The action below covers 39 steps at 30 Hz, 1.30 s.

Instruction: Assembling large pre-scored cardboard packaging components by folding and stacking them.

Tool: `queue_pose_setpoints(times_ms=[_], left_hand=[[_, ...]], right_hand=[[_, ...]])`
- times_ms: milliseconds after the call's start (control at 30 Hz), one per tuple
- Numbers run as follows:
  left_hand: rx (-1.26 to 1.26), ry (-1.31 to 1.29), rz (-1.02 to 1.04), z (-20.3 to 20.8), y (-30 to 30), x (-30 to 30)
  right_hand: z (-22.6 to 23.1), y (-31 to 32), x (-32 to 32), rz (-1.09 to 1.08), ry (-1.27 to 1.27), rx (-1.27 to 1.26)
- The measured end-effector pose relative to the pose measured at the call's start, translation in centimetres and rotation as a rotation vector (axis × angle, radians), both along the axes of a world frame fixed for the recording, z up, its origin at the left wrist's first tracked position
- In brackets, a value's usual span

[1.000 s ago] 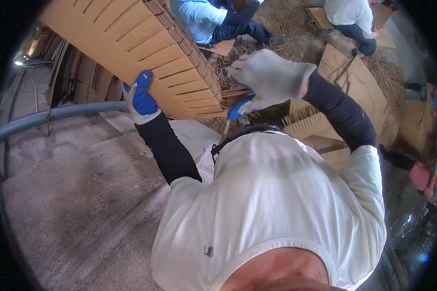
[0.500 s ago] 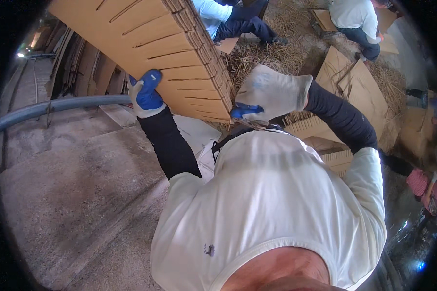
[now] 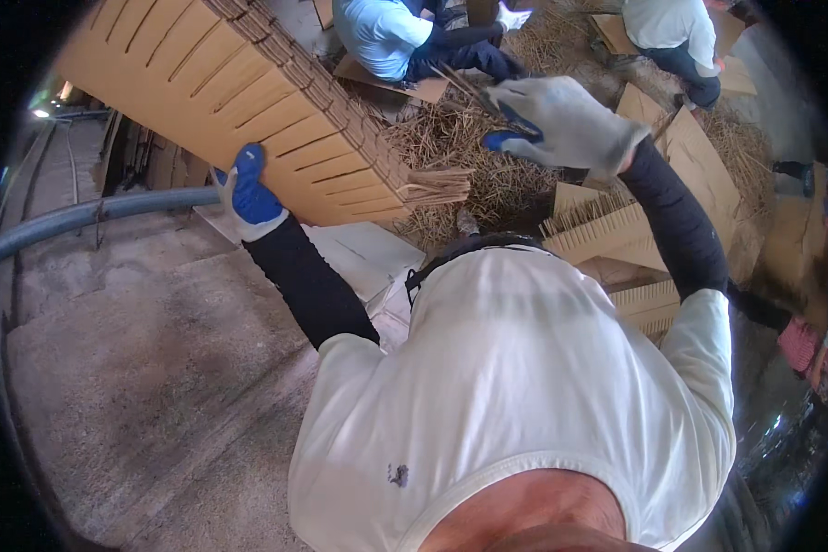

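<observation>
My left hand (image 3: 253, 195), in a white and blue glove, holds the lower left side of a thick stack of cardboard sheets (image 3: 290, 138). The stack stands tilted, with a row of slits along its right edge. A bunch of cardboard strips (image 3: 437, 187) sticks out at its lower right corner. Beyond that edge, my gloved right hand (image 3: 561, 124) is raised apart from the stack, its fingers closed. Out of it, toward the upper left, points a thin dark thing with two prongs (image 3: 469, 89); its exact kind is unclear.
Loose cardboard strips (image 3: 432, 138) litter the floor. Slit cardboard pieces (image 3: 616, 230) lie to the right. Two people (image 3: 382, 37) (image 3: 667, 32) sit ahead; another person's pink sleeve (image 3: 796, 345) shows at far right. A grey pipe (image 3: 110, 210) runs along the left, before leaning cardboard (image 3: 161, 156).
My right hand has moved up and right, away from the stack's edge, with the pronged thing now showing. The stack and my left hand have shifted left. The strips at the corner now stick out.
</observation>
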<state>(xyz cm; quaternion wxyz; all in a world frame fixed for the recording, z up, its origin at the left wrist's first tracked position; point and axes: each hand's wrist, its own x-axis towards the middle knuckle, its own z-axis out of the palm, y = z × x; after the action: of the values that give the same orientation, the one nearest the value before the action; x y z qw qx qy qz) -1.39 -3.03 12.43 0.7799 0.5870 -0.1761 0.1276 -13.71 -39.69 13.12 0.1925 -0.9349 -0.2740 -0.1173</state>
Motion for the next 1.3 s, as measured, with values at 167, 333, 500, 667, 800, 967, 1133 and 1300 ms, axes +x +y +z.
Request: queue_pose_setpoints(times_ms=[167,333,500,667,800,967,1133,1300], left_hand=[[-0.008,-0.017,-0.045,-0.3,-1.2,-0.1],[-0.041,-0.04,-0.044,1.5,-4.5,-1.6],[0.025,0.019,-0.082,0.9,-3.3,-1.8],[-0.277,0.088,-0.316,0.6,-3.5,-2.5],[-0.468,0.158,-0.795,-4.3,1.0,2.1],[-0.268,0.112,-0.403,0.6,-3.1,-0.8],[-0.045,0.113,-0.17,1.9,-3.4,-1.4],[-0.179,0.104,-0.191,1.5,-4.2,-1.3]], right_hand=[[1.6,3.8,0.5,0.166,0.05,-0.07],[1.5,6.3,0.4,0.157,0.191,-0.259],[-0.4,6.0,0.4,0.324,0.128,-0.103],[-1.6,6.8,-0.8,0.59,0.275,0.28],[-0.6,7.7,-1.5,0.717,0.583,0.604],[-1.2,7.1,-1.5,0.412,0.358,0.492],[-0.5,7.8,-2.6,0.255,0.224,0.476],[-0.2,6.4,-2.9,0.163,1.117,1.073]])
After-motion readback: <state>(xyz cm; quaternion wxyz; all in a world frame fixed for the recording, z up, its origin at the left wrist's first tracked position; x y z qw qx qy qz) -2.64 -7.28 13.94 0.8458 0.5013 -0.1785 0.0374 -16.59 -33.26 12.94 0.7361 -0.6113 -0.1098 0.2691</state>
